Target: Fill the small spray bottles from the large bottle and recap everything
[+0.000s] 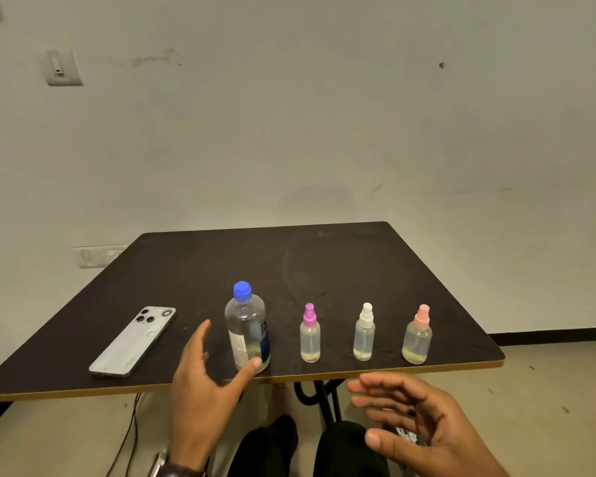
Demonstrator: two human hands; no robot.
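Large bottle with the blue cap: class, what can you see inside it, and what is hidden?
Inside the large bottle, clear liquid shows through the bare plastic. Its label hides some of the contents, and the left thumb covers part of the base. The blue cap is on.

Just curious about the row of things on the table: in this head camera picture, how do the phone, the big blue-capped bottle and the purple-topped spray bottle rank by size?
1. Phone, longest, lying flat.
2. Blue-capped bottle, close behind, so their order is unsure.
3. Purple-topped spray bottle, clearly smallest.
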